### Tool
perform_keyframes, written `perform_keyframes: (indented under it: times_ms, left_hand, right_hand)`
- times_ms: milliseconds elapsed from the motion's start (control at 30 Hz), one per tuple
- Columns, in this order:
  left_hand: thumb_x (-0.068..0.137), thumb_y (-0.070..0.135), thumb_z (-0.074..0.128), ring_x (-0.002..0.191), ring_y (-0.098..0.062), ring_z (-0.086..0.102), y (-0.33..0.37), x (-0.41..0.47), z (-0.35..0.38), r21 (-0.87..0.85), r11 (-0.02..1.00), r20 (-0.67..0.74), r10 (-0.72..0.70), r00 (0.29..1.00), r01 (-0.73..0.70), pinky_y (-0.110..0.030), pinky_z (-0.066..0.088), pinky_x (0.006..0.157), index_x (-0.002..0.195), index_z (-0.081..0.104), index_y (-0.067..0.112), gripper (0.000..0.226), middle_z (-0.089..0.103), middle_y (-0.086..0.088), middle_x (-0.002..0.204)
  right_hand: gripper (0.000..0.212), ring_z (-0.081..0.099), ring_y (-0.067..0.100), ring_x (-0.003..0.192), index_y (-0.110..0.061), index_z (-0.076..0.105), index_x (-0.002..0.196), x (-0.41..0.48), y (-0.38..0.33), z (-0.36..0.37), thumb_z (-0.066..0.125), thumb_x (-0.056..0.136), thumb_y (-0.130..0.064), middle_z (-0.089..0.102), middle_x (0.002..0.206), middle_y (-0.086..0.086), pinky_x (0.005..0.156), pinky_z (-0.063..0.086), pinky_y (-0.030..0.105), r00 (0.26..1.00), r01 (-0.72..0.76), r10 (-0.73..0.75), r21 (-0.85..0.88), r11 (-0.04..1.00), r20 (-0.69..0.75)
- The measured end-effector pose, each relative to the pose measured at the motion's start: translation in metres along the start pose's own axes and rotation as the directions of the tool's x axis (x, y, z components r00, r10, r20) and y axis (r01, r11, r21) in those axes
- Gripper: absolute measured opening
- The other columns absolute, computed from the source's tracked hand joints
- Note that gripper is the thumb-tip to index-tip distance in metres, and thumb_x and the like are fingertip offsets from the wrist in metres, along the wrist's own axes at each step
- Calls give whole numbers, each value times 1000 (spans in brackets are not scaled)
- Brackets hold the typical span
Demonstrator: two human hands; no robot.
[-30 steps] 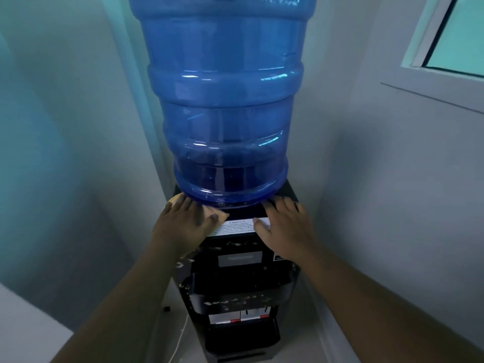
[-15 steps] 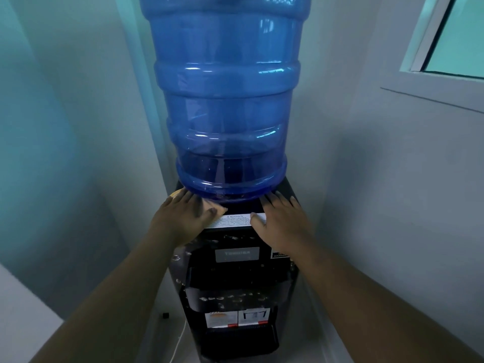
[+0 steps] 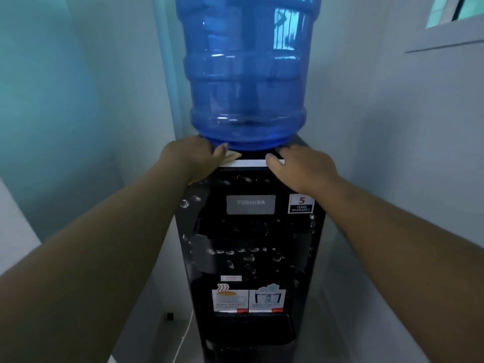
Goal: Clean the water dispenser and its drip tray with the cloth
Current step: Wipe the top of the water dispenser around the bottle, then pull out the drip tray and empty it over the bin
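On top of the dispenser [image 3: 251, 231], at its front left under the bottle [image 3: 248, 74], the cloth [image 3: 231, 156] lies pressed beneath my left hand [image 3: 199, 158], fingers flat. My right hand [image 3: 301, 166] rests flat on the dispenser's right, gripping nothing. The drip tray [image 3: 254, 327] sits low on its front.

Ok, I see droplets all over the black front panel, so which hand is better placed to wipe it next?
Left, probably. The left hand presses the pale cloth on top of the black water dispenser; the right hand rests there bare, holding nothing.
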State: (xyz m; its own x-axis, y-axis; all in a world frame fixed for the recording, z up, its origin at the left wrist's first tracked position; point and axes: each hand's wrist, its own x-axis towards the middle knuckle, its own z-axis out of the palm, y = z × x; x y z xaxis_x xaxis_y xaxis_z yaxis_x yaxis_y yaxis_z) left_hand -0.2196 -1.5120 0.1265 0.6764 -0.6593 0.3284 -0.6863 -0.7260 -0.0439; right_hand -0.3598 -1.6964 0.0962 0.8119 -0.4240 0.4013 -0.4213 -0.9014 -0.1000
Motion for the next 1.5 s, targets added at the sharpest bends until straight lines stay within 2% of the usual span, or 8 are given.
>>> perform_keyframes:
  times_ms: [100, 200, 267, 333, 400, 800, 1067, 1500]
  left_hand:
    - [98, 60, 15, 109, -34, 60, -1, -29, 18, 32, 997, -225, 78, 971, -73, -39, 44, 84, 121, 64, 16, 70, 64, -13, 124]
    - [95, 62, 19, 130, -30, 49, -3, -52, 21, 59, 991, -283, 133, 950, -121, -48, 33, 110, 133, 56, 15, 71, 57, -8, 139]
    - [97, 59, 28, 143, -29, 34, -4, -71, 26, 98, 990, -302, 130, 944, -105, -50, 22, 118, 143, 46, 14, 67, 45, -7, 151]
    - [94, 60, 27, 146, -29, 29, -1, -99, 29, 134, 988, -326, 121, 937, -81, -51, 20, 119, 146, 40, 14, 71, 39, -7, 155]
    - [89, 62, 25, 145, -31, 28, 4, -126, 31, 116, 992, -333, 86, 939, -50, -52, 21, 119, 148, 37, 15, 76, 36, -8, 156]
    - [91, 65, 21, 149, -32, 18, 52, -294, 80, 30, 1000, -202, 8, 979, -2, -50, 15, 122, 157, 15, 19, 81, 16, -6, 164]
    - [90, 67, 20, 150, -30, 16, 68, -400, 140, -32, 999, -14, 13, 1000, -14, -49, 13, 122, 157, 11, 21, 81, 15, -5, 164]
    - [94, 64, 36, 147, -22, 23, 53, -387, 233, -112, 994, 292, 20, 956, 14, -45, 29, 115, 154, 23, 24, 74, 28, 1, 160]
  right_hand:
    - [57, 60, 28, 89, -16, 64, 91, -14, 3, 8, 24, 97, -56, 63, 93, 3, 68, 36, 34, 983, 30, -34, -24, 999, -179]
    - [48, 56, 28, 85, -14, 52, 79, -32, 1, 12, 30, 100, -50, 53, 79, -1, 86, 41, 40, 967, 79, -74, 10, 997, -244]
    - [49, 52, 29, 118, -10, 59, 111, -44, 3, 15, 32, 100, -50, 62, 114, 7, 112, 29, 50, 974, 93, -91, 0, 996, -207]
    - [61, 31, 29, 142, -9, 40, 144, -64, 4, 13, 34, 100, -50, 42, 149, 11, 119, 18, 51, 983, 87, -87, -4, 996, -161]
    - [65, 18, 29, 148, -12, 29, 151, -88, 4, 10, 34, 100, -51, 27, 159, 11, 120, 16, 50, 986, 83, -80, 14, 996, -143]
    - [69, -1, 28, 151, -23, 11, 156, -265, -13, 40, 40, 98, -46, 4, 164, 9, 122, 5, 48, 990, 129, -130, 13, 992, 63]
    - [71, 1, 28, 151, -24, 11, 156, -366, -20, 82, 44, 97, -46, 5, 164, 9, 122, 6, 49, 966, 1, -27, 99, 995, 257]
    - [66, 10, 31, 149, -26, 22, 153, -359, 9, 182, 46, 96, -50, 17, 161, 10, 120, 14, 52, 886, -65, 33, 53, 996, 463]
